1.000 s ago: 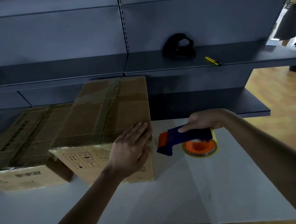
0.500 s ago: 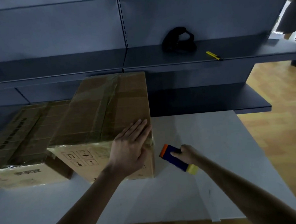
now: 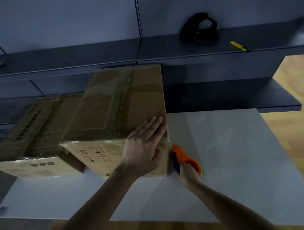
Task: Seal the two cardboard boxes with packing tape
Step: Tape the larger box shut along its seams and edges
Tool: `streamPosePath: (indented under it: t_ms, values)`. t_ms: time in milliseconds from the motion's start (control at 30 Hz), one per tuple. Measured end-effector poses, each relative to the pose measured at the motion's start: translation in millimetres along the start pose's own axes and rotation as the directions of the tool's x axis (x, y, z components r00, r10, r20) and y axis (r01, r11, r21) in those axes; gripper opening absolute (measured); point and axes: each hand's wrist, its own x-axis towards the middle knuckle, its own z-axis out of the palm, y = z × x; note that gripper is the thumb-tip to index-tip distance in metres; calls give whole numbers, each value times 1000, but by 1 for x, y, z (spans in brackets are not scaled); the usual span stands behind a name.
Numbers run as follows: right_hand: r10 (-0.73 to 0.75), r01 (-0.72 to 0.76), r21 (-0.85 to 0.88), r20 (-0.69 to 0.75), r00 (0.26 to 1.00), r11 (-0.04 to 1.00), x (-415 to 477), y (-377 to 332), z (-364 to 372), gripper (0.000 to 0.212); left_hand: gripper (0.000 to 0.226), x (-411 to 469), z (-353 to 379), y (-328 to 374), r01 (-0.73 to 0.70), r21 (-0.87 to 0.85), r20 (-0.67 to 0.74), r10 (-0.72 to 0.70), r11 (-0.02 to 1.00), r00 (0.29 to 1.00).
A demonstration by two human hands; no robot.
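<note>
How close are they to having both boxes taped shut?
Fairly far. Both the taller box and the lower box beside it already show tape strips across their tops and glossy tape along the near edges. In hand: the left hand presses flat on the taller box's near right corner while the right hand holds the tape dispenser at its right side. Left, probably: that side strip.

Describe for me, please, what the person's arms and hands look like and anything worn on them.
The left hand and right hand are bare, without gloves. The left arm and right arm show no sleeves up to the picture's edge. No watch, bracelet or ring is visible, though the light is dim.
</note>
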Motion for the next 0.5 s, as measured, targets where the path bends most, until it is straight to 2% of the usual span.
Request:
streamPosePath:
  t_ms: [67,100,133,167,200,233,300,367,433,500]
  values:
    - [-14,12,-108,-16,1000,994,3,1,2,44,58,0,-1,0,-1,5,11,1,1000,1000]
    - [-91,83,-248,-19,996,965,-2,-2,0,51,59,0,-1,0,-1,9,15,0,1000,1000]
    - [-187,166,-473,3,982,865,-9,-7,-5,55,60,0,-1,0,1,16,19,-2,1000,1000]
    - [-317,259,-659,34,948,706,-16,-14,-7,52,61,0,-1,-1,5,22,29,-6,1000,1000]
    - [-455,353,-747,76,887,564,-26,-23,-12,45,62,0,0,-1,8,25,34,-9,1000,999]
    - [-560,448,-738,116,820,504,-41,-37,-15,40,63,0,-1,-1,13,26,36,-14,1000,999]
    - [-671,630,-497,121,731,597,-81,-66,-21,40,63,0,-1,0,29,11,28,-29,1000,999]
    - [-717,731,-90,147,681,676,-121,-91,-25,40,64,-1,-2,1,54,-21,32,-54,998,998]
    - [-754,722,226,266,600,654,-155,-99,-21,36,65,-1,-1,1,50,-23,35,-50,998,998]
    - [-754,671,357,413,511,650,-175,-92,-11,49,65,-1,0,0,23,-29,33,-22,999,999]
